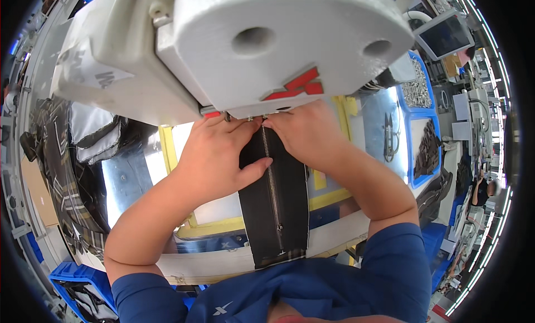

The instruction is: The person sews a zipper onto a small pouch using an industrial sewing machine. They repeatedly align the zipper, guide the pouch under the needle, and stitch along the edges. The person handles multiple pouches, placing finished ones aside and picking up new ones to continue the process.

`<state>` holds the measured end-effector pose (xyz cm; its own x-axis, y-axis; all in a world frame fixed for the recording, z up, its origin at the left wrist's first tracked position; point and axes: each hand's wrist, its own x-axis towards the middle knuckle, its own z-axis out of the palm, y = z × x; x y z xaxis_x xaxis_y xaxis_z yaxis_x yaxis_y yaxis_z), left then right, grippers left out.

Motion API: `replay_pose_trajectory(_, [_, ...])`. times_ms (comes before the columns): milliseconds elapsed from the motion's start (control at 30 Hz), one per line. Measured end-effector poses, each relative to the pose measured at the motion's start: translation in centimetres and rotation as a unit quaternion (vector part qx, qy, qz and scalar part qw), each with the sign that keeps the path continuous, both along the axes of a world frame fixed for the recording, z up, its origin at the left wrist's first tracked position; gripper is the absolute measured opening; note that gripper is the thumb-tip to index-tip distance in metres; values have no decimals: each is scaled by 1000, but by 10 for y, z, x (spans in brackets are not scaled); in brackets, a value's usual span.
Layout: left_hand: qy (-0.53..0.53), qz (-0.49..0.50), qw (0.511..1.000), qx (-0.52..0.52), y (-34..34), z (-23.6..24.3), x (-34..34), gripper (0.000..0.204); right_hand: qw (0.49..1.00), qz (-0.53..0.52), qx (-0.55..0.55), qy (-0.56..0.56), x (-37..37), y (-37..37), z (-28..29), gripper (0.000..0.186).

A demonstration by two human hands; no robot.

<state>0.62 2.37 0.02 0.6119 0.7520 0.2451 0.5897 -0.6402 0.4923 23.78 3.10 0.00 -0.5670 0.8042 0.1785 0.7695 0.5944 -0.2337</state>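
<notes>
A black fabric strip [252, 211] with a metal-toothed zipper [271, 181] along its middle runs from under the machine toward my body. The zipper's slider [280, 227] is near the strip's close end. My left hand [214, 150] lies over the strip's left side, open, its fingers reaching forward to the machine and its thumb stretched onto the zipper teeth. With the thumb and fingers closed at the zipper's far end, my right hand [306, 130] rests on the strip's right side. The machine head hides some of its fingertips.
A large white sewing machine head [223, 61] overhangs both hands. Yellow tape [217, 228] frames the work surface. Plaid fabric [67, 183] is heaped at left. Scissors [390, 139] lie at right beside blue bins [411, 150] of metal parts and dark pieces.
</notes>
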Motion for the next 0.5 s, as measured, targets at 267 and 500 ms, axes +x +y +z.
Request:
replay_pose_trajectory(267, [15,-1,1000,2,0,1,2,63,1000,1,20,8,1,1,2,16])
replay_pose_trajectory(500, [64,15,998,25,-8,3,-1,69,1000,0,10,2,-7,-1,2,15])
